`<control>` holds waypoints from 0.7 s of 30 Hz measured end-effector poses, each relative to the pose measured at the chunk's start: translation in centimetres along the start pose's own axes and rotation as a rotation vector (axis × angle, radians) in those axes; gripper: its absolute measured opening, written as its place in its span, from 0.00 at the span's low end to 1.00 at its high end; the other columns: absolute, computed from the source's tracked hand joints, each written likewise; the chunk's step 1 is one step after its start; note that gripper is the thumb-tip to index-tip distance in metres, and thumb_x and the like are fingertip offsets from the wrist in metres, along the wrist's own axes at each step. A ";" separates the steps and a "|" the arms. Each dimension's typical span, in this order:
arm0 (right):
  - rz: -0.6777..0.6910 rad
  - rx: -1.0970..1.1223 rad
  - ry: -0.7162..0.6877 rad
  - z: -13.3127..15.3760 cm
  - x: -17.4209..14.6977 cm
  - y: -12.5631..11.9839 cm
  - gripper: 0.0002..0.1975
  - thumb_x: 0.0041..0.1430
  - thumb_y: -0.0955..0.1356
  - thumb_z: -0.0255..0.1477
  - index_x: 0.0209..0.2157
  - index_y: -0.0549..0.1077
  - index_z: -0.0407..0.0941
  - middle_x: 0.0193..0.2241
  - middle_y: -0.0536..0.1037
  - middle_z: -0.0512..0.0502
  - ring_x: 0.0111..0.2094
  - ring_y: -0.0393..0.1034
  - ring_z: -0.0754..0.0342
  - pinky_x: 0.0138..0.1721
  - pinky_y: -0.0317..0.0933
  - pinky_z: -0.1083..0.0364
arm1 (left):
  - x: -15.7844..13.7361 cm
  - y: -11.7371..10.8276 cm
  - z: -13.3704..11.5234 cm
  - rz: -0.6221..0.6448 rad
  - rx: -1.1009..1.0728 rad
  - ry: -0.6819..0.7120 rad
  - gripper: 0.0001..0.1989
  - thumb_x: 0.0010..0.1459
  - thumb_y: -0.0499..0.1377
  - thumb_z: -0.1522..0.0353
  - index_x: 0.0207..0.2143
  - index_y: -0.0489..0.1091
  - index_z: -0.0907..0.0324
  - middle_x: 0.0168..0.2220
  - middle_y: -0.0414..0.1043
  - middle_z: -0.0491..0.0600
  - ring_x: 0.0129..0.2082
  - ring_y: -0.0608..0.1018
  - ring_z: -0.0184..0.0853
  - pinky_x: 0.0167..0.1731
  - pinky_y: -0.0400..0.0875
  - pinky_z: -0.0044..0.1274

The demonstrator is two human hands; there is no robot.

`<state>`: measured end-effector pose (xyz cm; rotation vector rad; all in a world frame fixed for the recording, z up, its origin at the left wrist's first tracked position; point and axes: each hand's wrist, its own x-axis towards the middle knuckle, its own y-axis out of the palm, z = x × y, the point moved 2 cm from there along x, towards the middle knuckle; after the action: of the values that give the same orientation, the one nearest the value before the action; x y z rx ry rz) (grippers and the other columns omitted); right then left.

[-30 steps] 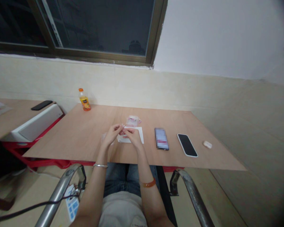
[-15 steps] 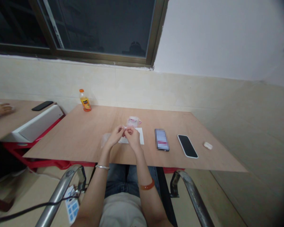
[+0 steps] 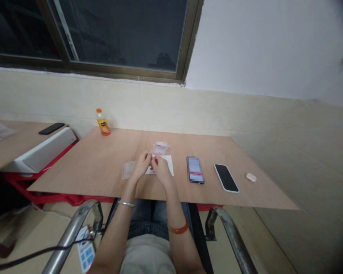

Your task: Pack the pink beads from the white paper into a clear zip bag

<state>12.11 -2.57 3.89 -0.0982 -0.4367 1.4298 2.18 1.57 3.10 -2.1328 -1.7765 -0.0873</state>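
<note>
I'm seeing the left hand (image 3: 143, 163) and right hand (image 3: 161, 168) working close together over a white sheet (image 3: 169, 163); whether they're pinching anything, I cannot tell. A clear packet (image 3: 127, 170) is lying left, a pink-marked bag (image 3: 160, 147) resting just far of them.

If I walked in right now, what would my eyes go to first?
Probably the left hand and right hand, close together over white paper mid-table; anything at their fingertips is too small to make out. Next, perhaps, the bright orange juice bottle, standing at the table's far left corner. The white-edged phone lying to the right also stands out.
</note>
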 end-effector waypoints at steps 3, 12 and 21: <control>-0.047 -0.049 -0.029 0.0 0.1 0.0 0.10 0.61 0.58 0.28 0.29 0.66 0.43 0.22 0.70 0.50 0.23 0.65 0.58 0.23 0.56 0.61 | -0.2 0.4 -0.5 -0.036 0.036 0.048 0.12 0.59 0.48 0.64 0.25 0.60 0.60 0.23 0.60 0.43 0.24 0.65 0.28 0.27 0.60 0.20; -0.139 -0.119 -0.145 0.2 0.1 -0.7 0.11 0.61 0.57 0.29 0.27 0.63 0.44 0.21 0.67 0.52 0.24 0.62 0.57 0.25 0.53 0.60 | -0.6 0.9 -2.3 0.022 0.083 0.130 0.15 0.62 0.46 0.62 0.26 0.62 0.61 0.25 0.66 0.45 0.25 0.67 0.29 0.28 0.61 0.20; -0.187 -0.479 0.009 0.1 0.1 -0.9 0.12 0.62 0.58 0.29 0.32 0.71 0.43 0.27 0.75 0.45 0.26 0.66 0.56 0.25 0.49 0.60 | 0.0 0.9 -1.1 0.023 0.386 0.106 0.16 0.61 0.46 0.65 0.25 0.65 0.62 0.24 0.68 0.48 0.24 0.67 0.30 0.26 0.56 0.21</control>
<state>12.91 -2.63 4.24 -0.4377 -0.7556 1.1185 3.26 1.04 3.94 -1.8368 -1.5608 0.1354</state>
